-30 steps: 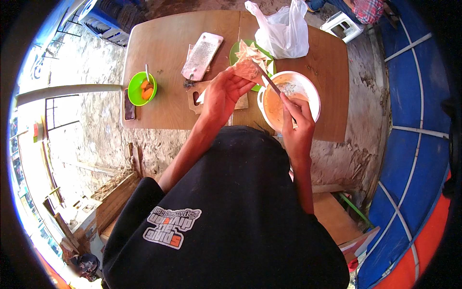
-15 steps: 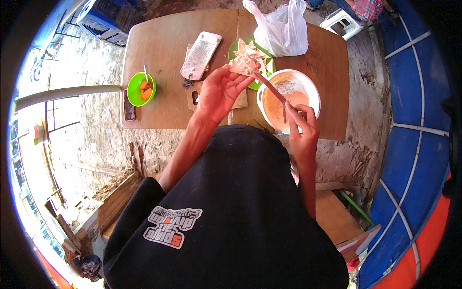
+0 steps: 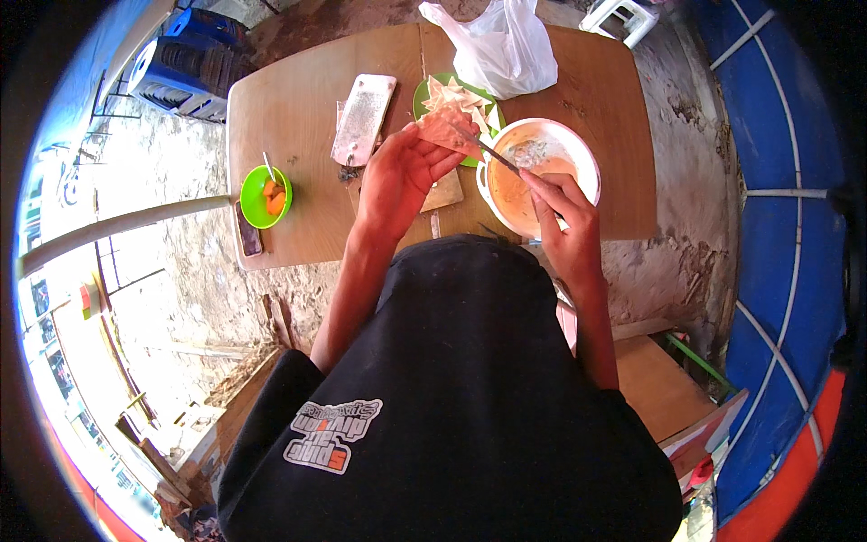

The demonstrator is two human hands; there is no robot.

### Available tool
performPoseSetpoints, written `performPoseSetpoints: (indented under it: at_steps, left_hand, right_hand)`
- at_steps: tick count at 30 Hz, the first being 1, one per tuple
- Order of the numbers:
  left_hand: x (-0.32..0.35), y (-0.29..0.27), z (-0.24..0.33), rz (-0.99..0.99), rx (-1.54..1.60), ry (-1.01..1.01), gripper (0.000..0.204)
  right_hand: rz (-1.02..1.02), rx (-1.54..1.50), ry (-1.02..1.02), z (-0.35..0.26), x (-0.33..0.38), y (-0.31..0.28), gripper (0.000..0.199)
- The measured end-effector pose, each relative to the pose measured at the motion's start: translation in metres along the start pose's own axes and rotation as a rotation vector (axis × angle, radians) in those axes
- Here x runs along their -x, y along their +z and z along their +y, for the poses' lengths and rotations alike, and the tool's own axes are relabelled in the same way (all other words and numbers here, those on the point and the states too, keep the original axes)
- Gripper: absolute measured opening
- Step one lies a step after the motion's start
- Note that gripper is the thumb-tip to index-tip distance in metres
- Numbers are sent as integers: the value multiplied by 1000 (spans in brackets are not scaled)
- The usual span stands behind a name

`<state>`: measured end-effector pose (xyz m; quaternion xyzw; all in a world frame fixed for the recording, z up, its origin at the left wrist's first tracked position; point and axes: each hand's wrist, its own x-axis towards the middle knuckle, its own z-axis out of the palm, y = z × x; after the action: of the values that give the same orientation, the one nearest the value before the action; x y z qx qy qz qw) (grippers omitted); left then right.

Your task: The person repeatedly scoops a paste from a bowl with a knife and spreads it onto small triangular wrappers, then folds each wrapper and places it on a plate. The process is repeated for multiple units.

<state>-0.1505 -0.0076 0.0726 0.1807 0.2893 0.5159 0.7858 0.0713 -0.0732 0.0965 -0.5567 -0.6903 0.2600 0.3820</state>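
Note:
My left hand (image 3: 397,181) is palm up, its fingers supporting and holding a thin triangular sheet (image 3: 450,129) coated in pinkish paste. Closed around a narrow dark utensil (image 3: 499,157), my right hand (image 3: 567,217) keeps its tip on the coated sheet; whether it is a knife or a spoon handle I cannot tell. Below that hand stands a white bowl (image 3: 592,172) of orange-pink mixture. Partly hidden behind the sheet, a green plate (image 3: 421,93) bears several pale triangular pieces (image 3: 459,94).
A white plastic bag (image 3: 506,50) stands behind the plate. Left of it lie a flat grater (image 3: 364,113) and a wooden board (image 3: 444,192) partly under my arm. A lime-green bowl (image 3: 282,217) with orange pieces and a phone (image 3: 249,235) sit at the table's left.
The utensil has shifted along the sheet and lies at a different angle. My right hand has come slightly closer to the sheet. The whole view has shifted a little.

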Motion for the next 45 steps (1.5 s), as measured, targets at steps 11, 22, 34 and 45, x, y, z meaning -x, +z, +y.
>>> performPoseSetpoints:
  at_steps: [11, 22, 34, 45]
  left_hand:
    - [-3, 10, -1, 2, 135, -34, 44]
    - [-9, 7, -1, -40, 301, 2, 50]
    - [-16, 38, -37, -158, 450, -92, 51]
    - [-32, 54, -52, -223, 727, -93, 51]
  right_hand:
    - [29, 44, -5, 11, 10, -11, 33]
    - [167, -91, 3, 37, 36, -9, 31]
    - [217, -167, -6, 46, 29, 6, 29]
    - [248, -180, 21, 81, 45, -12, 30]
